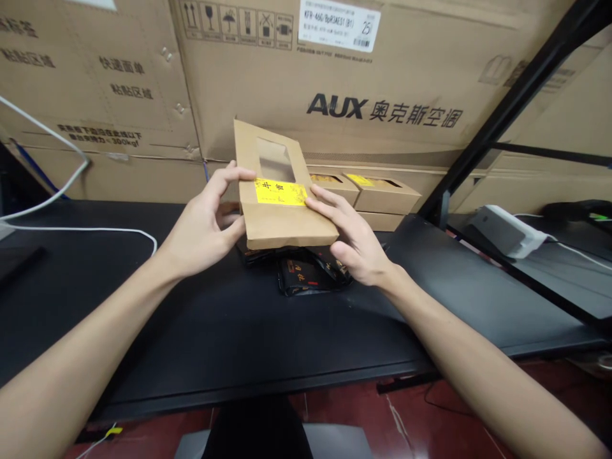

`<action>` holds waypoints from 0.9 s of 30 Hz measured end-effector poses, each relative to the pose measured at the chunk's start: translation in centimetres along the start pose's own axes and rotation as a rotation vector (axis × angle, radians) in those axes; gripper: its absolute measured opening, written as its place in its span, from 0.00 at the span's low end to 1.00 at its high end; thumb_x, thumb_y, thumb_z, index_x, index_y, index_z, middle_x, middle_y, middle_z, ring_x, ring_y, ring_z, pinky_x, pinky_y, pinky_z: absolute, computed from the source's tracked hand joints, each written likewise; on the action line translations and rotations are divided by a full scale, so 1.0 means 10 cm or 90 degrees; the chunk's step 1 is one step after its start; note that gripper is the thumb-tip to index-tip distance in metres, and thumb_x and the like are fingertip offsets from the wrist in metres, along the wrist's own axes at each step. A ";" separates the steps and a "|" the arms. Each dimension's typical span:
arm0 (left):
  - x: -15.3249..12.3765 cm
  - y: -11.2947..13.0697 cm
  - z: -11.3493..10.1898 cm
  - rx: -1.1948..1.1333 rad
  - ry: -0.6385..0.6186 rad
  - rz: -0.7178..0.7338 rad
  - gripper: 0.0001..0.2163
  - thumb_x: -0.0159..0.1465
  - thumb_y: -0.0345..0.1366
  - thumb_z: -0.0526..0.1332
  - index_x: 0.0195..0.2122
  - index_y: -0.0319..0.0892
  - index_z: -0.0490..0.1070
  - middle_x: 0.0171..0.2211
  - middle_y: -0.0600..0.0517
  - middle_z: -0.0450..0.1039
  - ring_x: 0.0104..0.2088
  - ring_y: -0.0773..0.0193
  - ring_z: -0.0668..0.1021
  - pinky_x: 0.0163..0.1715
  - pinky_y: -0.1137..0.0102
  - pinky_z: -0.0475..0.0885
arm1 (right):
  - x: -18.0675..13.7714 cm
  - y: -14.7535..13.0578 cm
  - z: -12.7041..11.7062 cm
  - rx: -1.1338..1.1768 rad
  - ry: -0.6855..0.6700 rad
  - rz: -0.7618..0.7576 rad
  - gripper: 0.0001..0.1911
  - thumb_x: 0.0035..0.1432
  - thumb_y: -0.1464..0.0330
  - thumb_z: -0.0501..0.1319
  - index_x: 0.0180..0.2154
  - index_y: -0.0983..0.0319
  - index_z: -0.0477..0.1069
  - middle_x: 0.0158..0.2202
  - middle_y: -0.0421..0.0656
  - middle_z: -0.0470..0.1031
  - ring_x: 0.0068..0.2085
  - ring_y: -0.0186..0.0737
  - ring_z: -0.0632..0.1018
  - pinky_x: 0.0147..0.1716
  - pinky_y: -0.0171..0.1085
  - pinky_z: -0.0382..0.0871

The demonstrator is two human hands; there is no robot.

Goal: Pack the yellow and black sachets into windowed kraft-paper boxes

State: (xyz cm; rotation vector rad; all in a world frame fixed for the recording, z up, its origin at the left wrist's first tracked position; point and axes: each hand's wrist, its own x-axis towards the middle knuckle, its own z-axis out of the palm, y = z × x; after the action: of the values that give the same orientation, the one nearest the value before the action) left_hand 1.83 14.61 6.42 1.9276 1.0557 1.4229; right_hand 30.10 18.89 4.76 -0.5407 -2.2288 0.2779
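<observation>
Head view: black table nearest; black printed packets on it at 12 o'clock, beneath the kraft box. Status: kraft box raised and tilted, yellow label on, not yet set down; whether it is fully closed cannot be told. Left hand at the box's 9 o'clock: thumb and forefinger parted, gripping the side edge. Right hand at 4 o'clock: fingers nearly straight, tips on the right side, thumb by the near corner. Beyond, 1 o'clock: at least 2 windowed boxes, then an AUX carton.
</observation>
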 end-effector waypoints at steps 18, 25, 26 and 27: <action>-0.46 -0.11 0.02 0.096 -0.019 -0.001 0.32 0.64 0.41 0.69 0.69 0.58 0.64 0.82 0.50 0.30 0.61 0.42 0.80 0.61 0.47 0.79 | -0.03 0.07 0.20 -0.182 0.064 -0.048 0.34 0.59 0.70 0.67 0.65 0.51 0.64 0.68 0.50 0.66 0.70 0.57 0.70 0.69 0.64 0.67; -0.40 -0.17 0.01 0.092 -0.078 0.011 0.40 0.59 0.38 0.72 0.71 0.60 0.59 0.82 0.48 0.22 0.61 0.44 0.80 0.61 0.47 0.79 | -0.04 0.12 0.23 -0.180 0.075 -0.042 0.32 0.61 0.70 0.67 0.64 0.52 0.64 0.66 0.51 0.67 0.68 0.56 0.71 0.68 0.62 0.69; -0.40 -0.17 0.01 0.098 -0.074 0.014 0.39 0.59 0.39 0.72 0.71 0.59 0.60 0.82 0.48 0.24 0.60 0.45 0.81 0.60 0.47 0.79 | -0.04 0.12 0.24 -0.179 0.073 -0.036 0.32 0.61 0.69 0.68 0.64 0.52 0.64 0.66 0.51 0.67 0.68 0.57 0.71 0.68 0.63 0.69; -0.39 -0.17 0.01 0.105 -0.066 0.016 0.38 0.60 0.40 0.72 0.70 0.58 0.61 0.82 0.46 0.25 0.58 0.45 0.83 0.59 0.46 0.80 | -0.04 0.12 0.26 -0.180 0.074 -0.035 0.32 0.62 0.68 0.68 0.64 0.52 0.63 0.66 0.51 0.67 0.68 0.57 0.71 0.68 0.63 0.69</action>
State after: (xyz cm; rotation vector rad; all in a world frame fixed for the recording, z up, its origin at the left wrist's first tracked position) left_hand 0.82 12.35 2.90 2.1137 1.1342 1.2680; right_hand 28.74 19.72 2.37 -0.6271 -2.1778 -0.0967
